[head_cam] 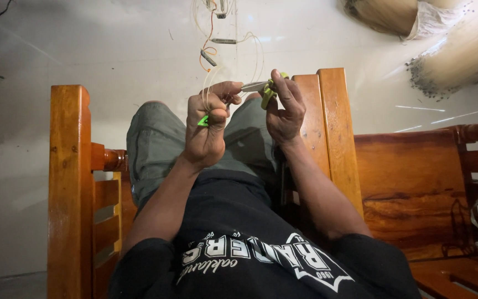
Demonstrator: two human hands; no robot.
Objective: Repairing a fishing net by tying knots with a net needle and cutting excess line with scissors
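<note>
Nearest the camera, a black printed shirt (pixel 250 254) and grey shorts (pixel 161 144) fill the wooden armchair (pixel 70 182), its armrests close on both sides of the forearms. Above the lap, the left hand (pixel 208 124) is closed around a bundle of thin pale wires (pixel 208 83) and a small green piece (pixel 203 120). Just beside it, the right hand (pixel 284 108) grips green-handled snips (pixel 261 88), blades pointing at the left thumb. Beyond lies open pale floor (pixel 112 50), with loose wire scraps (pixel 211 52) and bundled fibre rolls (pixel 460 55) farther off.
</note>
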